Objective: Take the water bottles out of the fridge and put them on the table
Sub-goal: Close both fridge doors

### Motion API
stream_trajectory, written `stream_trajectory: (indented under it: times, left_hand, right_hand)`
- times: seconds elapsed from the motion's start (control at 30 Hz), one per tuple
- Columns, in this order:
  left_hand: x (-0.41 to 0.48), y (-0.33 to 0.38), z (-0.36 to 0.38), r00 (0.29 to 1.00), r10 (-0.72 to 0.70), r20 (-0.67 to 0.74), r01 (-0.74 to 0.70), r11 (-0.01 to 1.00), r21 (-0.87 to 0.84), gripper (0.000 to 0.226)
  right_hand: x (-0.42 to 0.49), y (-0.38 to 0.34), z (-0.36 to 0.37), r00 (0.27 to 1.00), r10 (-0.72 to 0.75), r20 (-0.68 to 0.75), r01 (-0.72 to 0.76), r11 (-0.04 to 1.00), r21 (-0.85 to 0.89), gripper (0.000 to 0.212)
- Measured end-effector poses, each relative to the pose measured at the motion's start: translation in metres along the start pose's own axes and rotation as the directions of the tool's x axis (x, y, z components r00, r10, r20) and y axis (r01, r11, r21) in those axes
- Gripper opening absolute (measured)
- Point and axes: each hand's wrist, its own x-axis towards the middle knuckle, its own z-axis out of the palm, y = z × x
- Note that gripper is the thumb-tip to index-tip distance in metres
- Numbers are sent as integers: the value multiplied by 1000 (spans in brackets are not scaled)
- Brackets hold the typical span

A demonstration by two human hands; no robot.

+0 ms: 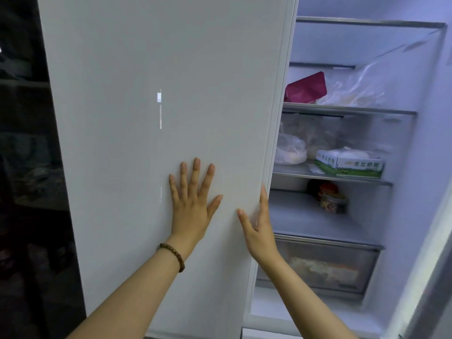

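A white fridge door (159, 118) fills the middle of the head view. My left hand (193, 199), with a bead bracelet on the wrist, presses flat against the door's front, fingers spread. My right hand (256, 226) rests on the door's right edge, thumb on the front and fingers straight along the edge. To the right the lit fridge compartment (415, 167) stands uncovered. No water bottle shows on its shelves.
The shelves hold a red packet (307, 88), clear plastic bags (291, 149), a green-and-white box (352, 162) and a jar (333, 200). A clear drawer (318, 267) sits at the bottom. Dark shelving (29, 143) lies left of the door.
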Motion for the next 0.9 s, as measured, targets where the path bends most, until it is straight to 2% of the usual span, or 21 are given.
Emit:
stream_trajectory:
  times: [0.17, 0.37, 0.43, 0.63, 0.77, 0.9]
  left_hand:
    - [-15, 19, -27, 990, -72, 122, 91, 983, -159, 66]
    - [-65, 66, -74, 925, 10, 380, 113, 948, -299, 57]
    - [-82, 83, -93, 905, 28, 424, 120, 940, -319, 56]
    - [-142, 136, -164, 919, 43, 391, 121, 915, -385, 58]
    - [-180, 184, -214, 914, 57, 403, 127, 901, -415, 58]
    - [-187, 239, -256, 913, 103, 395, 101, 881, -463, 58]
  right_hand:
    - [-21, -5, -34, 995, 27, 91, -18, 995, -97, 66]
    - [-72, -40, -100, 1000, -3, 28, 8, 982, -189, 61]
    - [-94, -55, -125, 1000, -12, 22, 17, 974, -225, 60]
    - [-188, -108, -207, 1000, -21, -11, 15, 926, -376, 67]
    - [-254, -148, -268, 999, -19, -30, 1, 856, -518, 77]
    - [-297, -192, -335, 993, -74, -94, -4, 769, -639, 76]
